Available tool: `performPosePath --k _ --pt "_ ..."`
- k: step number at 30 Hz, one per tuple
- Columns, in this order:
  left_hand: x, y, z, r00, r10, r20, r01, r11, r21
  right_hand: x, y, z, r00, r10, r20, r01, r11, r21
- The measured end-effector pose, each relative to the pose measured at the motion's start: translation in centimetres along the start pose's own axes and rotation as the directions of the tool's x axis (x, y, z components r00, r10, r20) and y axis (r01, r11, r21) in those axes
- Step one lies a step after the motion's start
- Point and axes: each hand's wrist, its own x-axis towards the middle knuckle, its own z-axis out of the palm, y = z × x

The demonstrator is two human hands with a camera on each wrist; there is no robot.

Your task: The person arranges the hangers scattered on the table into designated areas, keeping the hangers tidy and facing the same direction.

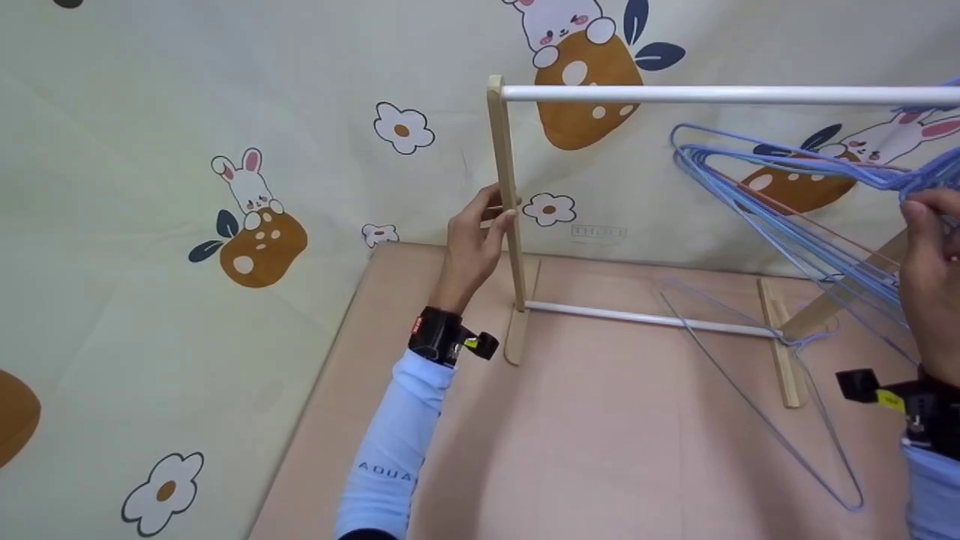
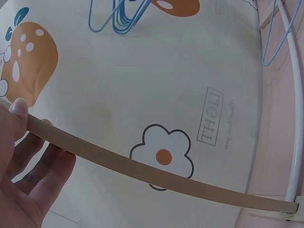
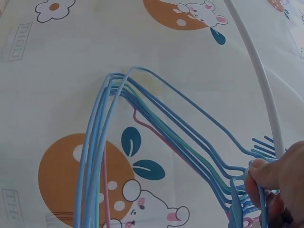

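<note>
My left hand [image 1: 474, 244] grips the wooden side post [image 1: 501, 150] of a small clothes rack, thumb on one side and fingers on the other; in the left wrist view the post [image 2: 142, 171] runs down to the lower bar. At the right edge of the head view, my right hand [image 1: 930, 277] is at a bunch of wire hangers, mostly blue [image 1: 795, 217]. Thumb and fingers pinch blue wire near the hooks in the right wrist view, where one pink hanger [image 3: 166, 137] shows among the blue ones. How many hangers it holds cannot be told.
The rack's white top rail [image 1: 675, 94] and lower bar [image 1: 615, 313] extend rightward. A thin wire hanger [image 1: 857, 499] is by the right wooden foot [image 1: 780, 367]. Behind stands a pale wall [image 1: 315, 97] with rabbit and flower prints, beside the pinkish surface [image 1: 600, 435].
</note>
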Motion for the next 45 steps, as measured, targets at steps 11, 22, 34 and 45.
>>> performPosePath --k 11,22,34,45 --pt "0.0 -0.1 0.0 0.999 0.034 0.006 -0.034 0.999 0.008 -0.5 -0.2 0.4 0.999 -0.023 -0.031 0.023 1.000 0.005" --pt "0.0 0.1 0.0 1.000 0.010 0.009 -0.010 1.000 0.005 -1.3 -0.1 0.5 0.999 0.027 -0.040 -0.027 1.000 -0.006" --pt "-0.1 -0.1 0.1 1.000 0.011 0.006 -0.011 1.000 -0.014 -3.3 -0.8 0.4 0.999 -0.040 0.014 0.041 0.994 -0.103" --pt "0.1 -0.2 0.1 0.999 0.038 -0.002 -0.038 0.999 -0.006 -5.8 -1.7 4.0 0.982 -0.188 -0.025 0.190 0.963 0.190"
